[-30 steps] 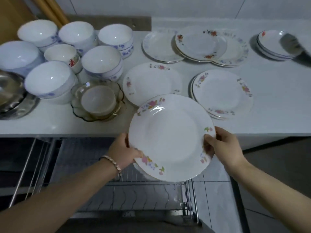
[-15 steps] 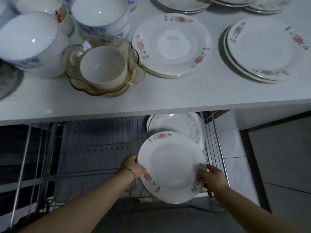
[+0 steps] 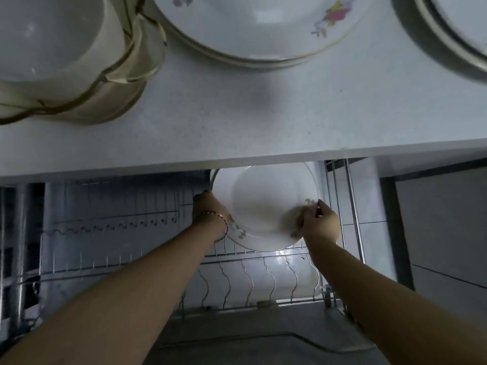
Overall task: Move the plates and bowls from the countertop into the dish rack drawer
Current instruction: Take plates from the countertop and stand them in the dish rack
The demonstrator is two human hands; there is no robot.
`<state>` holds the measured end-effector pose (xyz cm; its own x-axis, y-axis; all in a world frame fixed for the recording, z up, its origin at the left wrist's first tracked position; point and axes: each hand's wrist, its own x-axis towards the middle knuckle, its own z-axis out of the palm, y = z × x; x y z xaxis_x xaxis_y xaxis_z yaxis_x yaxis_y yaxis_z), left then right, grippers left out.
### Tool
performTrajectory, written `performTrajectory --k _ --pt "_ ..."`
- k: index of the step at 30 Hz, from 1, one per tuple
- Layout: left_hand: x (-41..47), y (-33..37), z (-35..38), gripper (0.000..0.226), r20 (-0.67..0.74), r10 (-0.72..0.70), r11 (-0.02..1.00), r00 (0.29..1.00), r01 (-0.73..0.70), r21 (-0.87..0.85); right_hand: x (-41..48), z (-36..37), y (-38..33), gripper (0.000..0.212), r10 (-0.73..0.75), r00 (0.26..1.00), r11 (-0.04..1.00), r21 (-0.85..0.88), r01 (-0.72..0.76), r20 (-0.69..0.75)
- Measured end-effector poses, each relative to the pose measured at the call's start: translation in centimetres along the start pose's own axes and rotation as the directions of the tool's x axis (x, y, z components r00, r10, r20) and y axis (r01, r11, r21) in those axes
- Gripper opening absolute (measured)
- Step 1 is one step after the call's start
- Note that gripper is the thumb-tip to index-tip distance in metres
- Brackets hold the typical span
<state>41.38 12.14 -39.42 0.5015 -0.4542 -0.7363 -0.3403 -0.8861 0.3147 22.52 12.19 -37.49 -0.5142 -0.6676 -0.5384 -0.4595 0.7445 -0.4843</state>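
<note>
A white plate with a floral rim (image 3: pixel 266 206) stands nearly upright inside the wire dish rack drawer (image 3: pixel 263 275), at its back right under the countertop edge. My left hand (image 3: pixel 208 208) grips its left rim and my right hand (image 3: pixel 317 221) grips its right rim. On the white countertop (image 3: pixel 250 114) above lie a stack of floral plates (image 3: pixel 253 25), another plate stack (image 3: pixel 453 30) at the right edge, and a white bowl (image 3: pixel 52 35) sitting in an amber glass dish (image 3: pixel 126 72).
The drawer's wire slots in front of the plate and to its left hold nothing. A dark cabinet frame (image 3: pixel 395 233) and grey floor tiles (image 3: pixel 448 233) lie to the right. The countertop overhang hides the top of the plate.
Both hands have carried the plate further back and up into the rack. The head has dropped closer, so the countertop dishes now fill the top of the view.
</note>
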Motion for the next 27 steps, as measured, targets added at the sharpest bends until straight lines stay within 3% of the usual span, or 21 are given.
performTrajectory --k 2,5,9,12,16,19,23,27 --pt "-0.4 -0.1 0.4 0.033 -0.033 -0.001 1.000 0.999 0.002 0.009 -0.3 0.0 -0.2 0.028 0.003 1.000 1.000 0.017 -0.003 -0.018" --pt "-1.6 -0.1 0.6 0.048 -0.038 0.040 0.998 0.998 -0.038 0.055 -0.6 0.2 -0.2 0.031 0.027 0.999 0.999 0.044 -0.026 -0.037" --pt "-2.1 -0.2 0.9 0.053 -0.004 0.061 0.996 0.998 -0.061 -0.072 -1.2 0.5 -0.1 0.045 0.121 0.992 0.979 0.157 -0.126 0.041" --pt "-2.3 -0.2 0.7 0.048 0.030 0.095 0.987 0.995 -0.091 -0.130 -1.0 0.5 -0.1 0.015 0.109 0.994 0.979 0.170 -0.112 0.027" --pt "-2.4 -1.0 0.0 0.044 0.126 0.137 0.980 0.983 -0.115 -0.165 -1.0 0.1 0.1 0.011 0.083 0.997 0.972 0.221 -0.082 0.007" --pt "-4.5 -0.8 -2.0 0.030 0.210 0.156 0.987 0.965 -0.144 -0.069 -1.6 -0.7 0.4 0.023 0.090 0.992 0.994 0.058 -0.096 0.094" --pt "-9.0 0.7 -4.8 0.033 0.272 0.228 0.965 0.935 -0.255 0.068 -3.5 -4.4 -1.0 0.035 0.112 0.927 0.958 -0.286 -0.005 0.359" --pt "-15.4 5.6 -7.0 0.030 0.351 0.412 0.885 0.841 -0.461 0.068 -5.5 -11.2 -4.6 0.034 0.029 0.834 0.940 -0.298 0.164 0.552"
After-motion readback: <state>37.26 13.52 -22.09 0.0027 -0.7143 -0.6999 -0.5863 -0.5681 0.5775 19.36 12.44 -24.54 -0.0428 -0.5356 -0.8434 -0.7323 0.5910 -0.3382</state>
